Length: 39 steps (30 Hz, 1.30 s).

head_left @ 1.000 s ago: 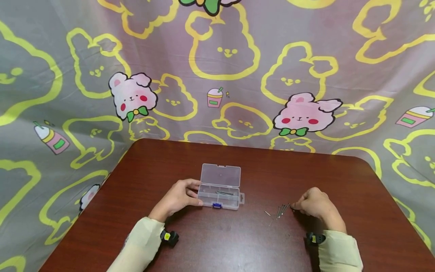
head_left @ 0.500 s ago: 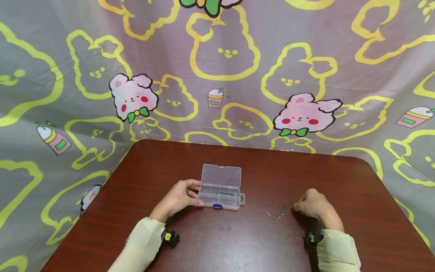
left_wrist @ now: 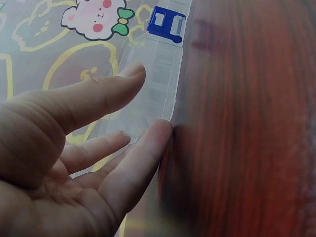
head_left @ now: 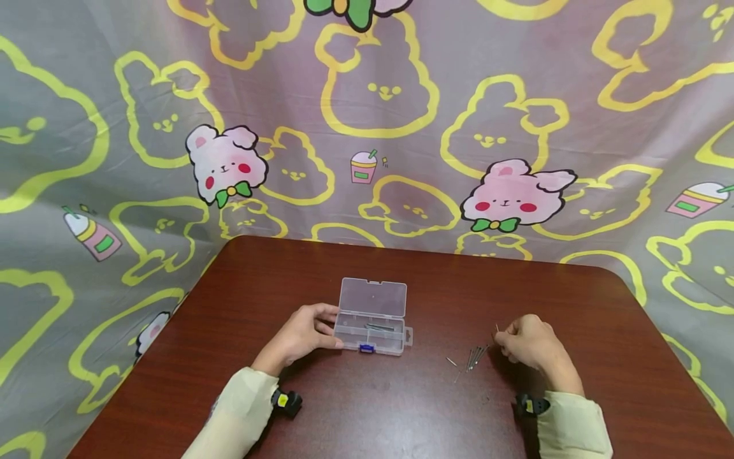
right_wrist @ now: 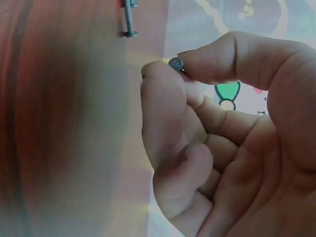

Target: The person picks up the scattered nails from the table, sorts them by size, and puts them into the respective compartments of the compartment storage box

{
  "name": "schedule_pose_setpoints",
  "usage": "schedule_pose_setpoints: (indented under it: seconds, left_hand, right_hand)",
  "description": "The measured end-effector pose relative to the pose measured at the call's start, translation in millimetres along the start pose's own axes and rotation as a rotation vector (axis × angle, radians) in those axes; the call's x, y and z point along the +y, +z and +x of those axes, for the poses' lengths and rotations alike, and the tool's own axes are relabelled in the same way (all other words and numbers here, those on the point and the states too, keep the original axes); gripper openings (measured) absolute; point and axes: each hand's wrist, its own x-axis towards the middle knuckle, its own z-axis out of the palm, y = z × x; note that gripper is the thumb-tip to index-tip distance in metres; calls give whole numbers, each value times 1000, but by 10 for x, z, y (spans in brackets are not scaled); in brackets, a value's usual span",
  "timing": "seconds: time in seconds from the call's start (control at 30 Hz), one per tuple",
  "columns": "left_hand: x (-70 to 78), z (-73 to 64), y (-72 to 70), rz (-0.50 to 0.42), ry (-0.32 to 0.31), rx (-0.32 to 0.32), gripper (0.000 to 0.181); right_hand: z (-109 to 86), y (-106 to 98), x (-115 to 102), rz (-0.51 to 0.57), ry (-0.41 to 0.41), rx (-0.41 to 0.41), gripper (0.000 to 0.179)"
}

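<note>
A clear plastic compartment box (head_left: 387, 350) lies on the table with its lid (head_left: 373, 298) raised. Several nails (head_left: 380, 327) lie in a rear compartment. My left hand (head_left: 302, 333) holds the box's left end, thumb at the front corner and fingers behind. The left wrist view shows the box's blue latch (left_wrist: 167, 23) beyond the thumb. Between thumb and forefinger, my right hand (head_left: 530, 344) pinches a single nail (right_wrist: 176, 63), its cross-hatched head facing the right wrist camera. Just left of that hand lies a small group of loose nails (head_left: 476, 357).
Another nail (head_left: 452, 361) lies apart, left of the group. The dark reddish-brown table (head_left: 367, 408) reaches back to a patterned curtain (head_left: 287, 95) behind and at both sides. A hanging tab (head_left: 409, 335) sticks out from the box's right end.
My right hand has picked a nail up and raised it slightly from the tabletop beside the group. The left hand and the box have stayed in place.
</note>
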Motion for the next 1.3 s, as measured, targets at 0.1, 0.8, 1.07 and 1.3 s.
schedule_pose_setpoints:
  seconds: [0.1, 0.8, 1.07, 1.3]
  left_hand:
    - [2, 3, 3, 0, -1, -1, 66]
    - [-25, 5, 10, -2, 12, -1, 66]
    - [-3, -8, 13, -4, 7, 6, 66]
    - [10, -17, 14, 2, 12, 5, 67]
  right_hand:
    - [-5, -8, -17, 22, -18, 10, 22]
    - [26, 79, -76, 98, -193, 60, 13]
    - [32, 137, -192, 92, -239, 81, 12]
    - [53, 180, -299, 74, -300, 100, 12]
